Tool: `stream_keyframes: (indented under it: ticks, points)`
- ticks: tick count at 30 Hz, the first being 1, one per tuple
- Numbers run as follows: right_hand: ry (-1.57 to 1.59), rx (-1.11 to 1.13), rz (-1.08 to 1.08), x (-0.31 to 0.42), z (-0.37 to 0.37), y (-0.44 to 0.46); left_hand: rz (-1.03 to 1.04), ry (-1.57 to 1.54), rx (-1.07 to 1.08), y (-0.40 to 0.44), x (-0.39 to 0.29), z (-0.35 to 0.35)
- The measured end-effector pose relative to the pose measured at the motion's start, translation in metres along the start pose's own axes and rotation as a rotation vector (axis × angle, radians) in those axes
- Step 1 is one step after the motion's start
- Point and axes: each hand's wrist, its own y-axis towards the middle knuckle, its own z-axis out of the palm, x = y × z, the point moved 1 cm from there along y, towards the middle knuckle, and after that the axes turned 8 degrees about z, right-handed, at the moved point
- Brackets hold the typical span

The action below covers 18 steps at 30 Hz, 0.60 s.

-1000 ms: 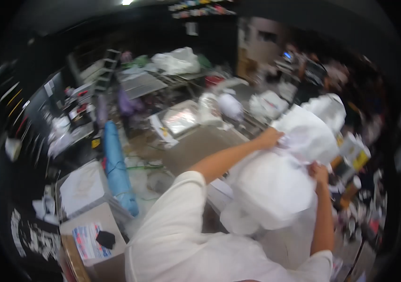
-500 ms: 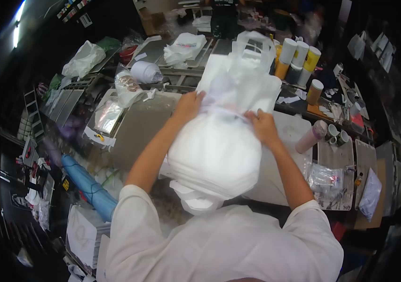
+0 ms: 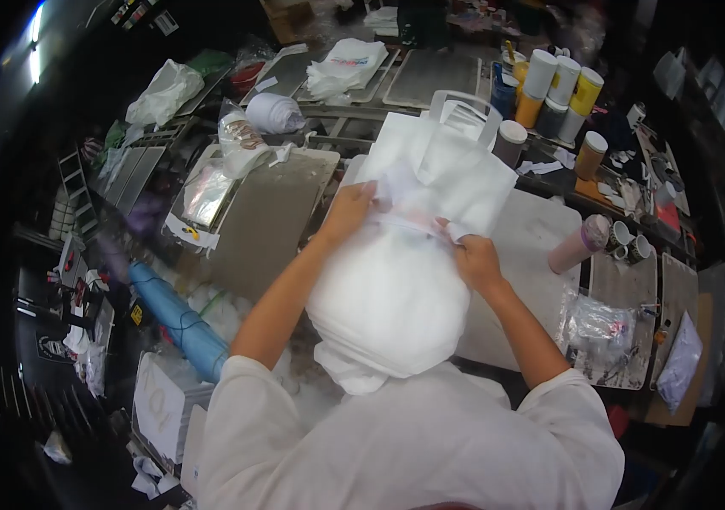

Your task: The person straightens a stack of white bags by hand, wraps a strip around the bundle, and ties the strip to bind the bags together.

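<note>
A bundle of white bags (image 3: 388,297) with a white band around its middle lies against the front of my body. Loop handles (image 3: 469,106) stick up at its far end. My left hand (image 3: 352,208) grips the band at the bundle's left side, fingers closed. On the right side, my right hand (image 3: 473,253) is closed on the band too, with a short white end showing by its fingers. Faint coloured print shows through the bags near the band. A pale flat board (image 3: 524,255) lies beneath and to the right of the bundle.
Stacked cylindrical containers (image 3: 554,89) stand at the back right. A pink bottle (image 3: 579,244) and mugs (image 3: 630,242) are on the right. At the left lie a blue roll (image 3: 177,319), a white roll (image 3: 275,113) and a grey board (image 3: 273,212). Another white bag pile (image 3: 347,66) lies farther back.
The view has swung round to the right and steadied. Both hands keep hold of the bundle, whose far end now lies lower and flatter over the board.
</note>
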Motion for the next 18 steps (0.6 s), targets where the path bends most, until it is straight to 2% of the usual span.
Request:
stream_keyframes:
  ticks: [2,4,6,8,10,12,14,16,18]
  points:
    - [0.000,0.052,-0.046,0.002,0.005,-0.004,0.044,-0.022,0.023,-0.005,0.005,0.019]
    - [-0.195,0.127,-0.029,0.001,0.012,-0.003,0.130,0.132,-0.097,-0.004,0.014,0.038]
    - [-0.248,0.146,-0.024,-0.021,0.022,-0.002,0.120,0.228,-0.126,-0.005,0.028,0.059]
    - [-0.342,0.166,0.002,-0.024,0.019,0.001,0.536,0.541,-0.250,0.003,0.064,0.077]
    - [-0.376,0.188,0.015,-0.014,0.018,0.001,0.640,0.616,-0.140,-0.004,0.077,0.079]
    - [-0.413,0.253,0.014,-0.029,0.029,-0.004,0.551,0.780,0.061,-0.011,0.087,0.081]
    - [-0.431,0.233,-0.010,-0.038,0.039,0.005,0.502,1.038,0.132,-0.011,0.091,0.084]
    - [-0.404,0.205,-0.026,-0.035,0.034,0.003,0.499,1.065,0.104,-0.013,0.079,0.074]
    - [-0.418,0.223,0.061,-0.032,0.025,-0.003,0.498,1.067,0.093,-0.020,0.077,0.075]
